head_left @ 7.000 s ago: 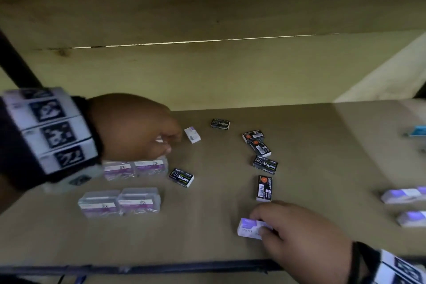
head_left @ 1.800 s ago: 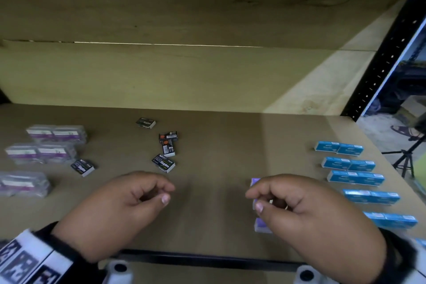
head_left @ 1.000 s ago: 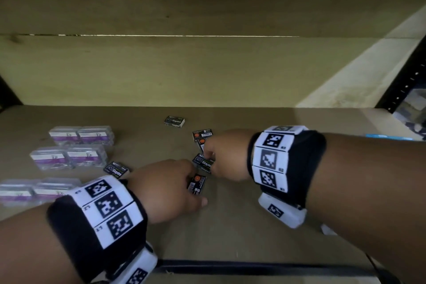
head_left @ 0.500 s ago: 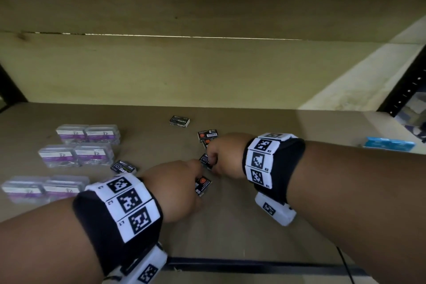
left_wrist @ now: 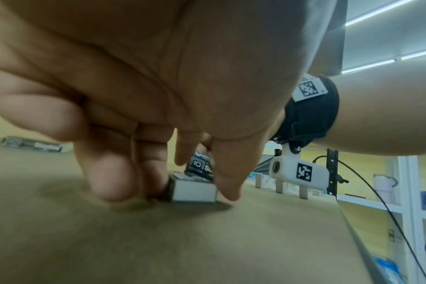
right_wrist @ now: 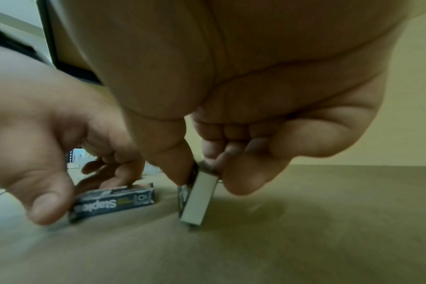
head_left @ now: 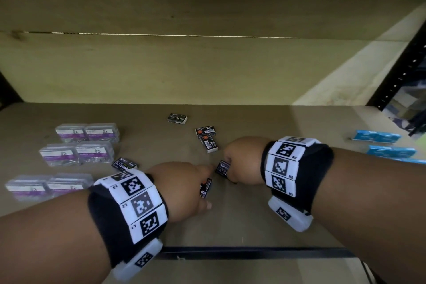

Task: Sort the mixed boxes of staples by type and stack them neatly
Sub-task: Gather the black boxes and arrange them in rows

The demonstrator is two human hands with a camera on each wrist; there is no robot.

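Left hand (head_left: 182,188): fingers and thumb curled round a small black staple box (head_left: 205,188), which lies on the shelf board (head_left: 253,221) in the left wrist view, its pale end facing the camera. Right hand (head_left: 242,160): thumb and fingers pinching a second black staple box (head_left: 223,167), tilted on its edge, lower corner at or just above the board (contact not clear); the two hands sit close together, knuckles nearly meeting. Just beyond the right hand: two black boxes with orange dots (head_left: 207,137), touching at an angle. Farther back, apart: one black "Staples" box (head_left: 177,118). Beside the left wristband: another black "Staples" box (head_left: 124,163), flat. Left side of the board: clear purple-labelled cases (head_left: 78,150), three rows of two, side by side. Right side, well apart from the hands: blue boxes (head_left: 378,136) in rows, the nearer ones partly hidden by the right forearm
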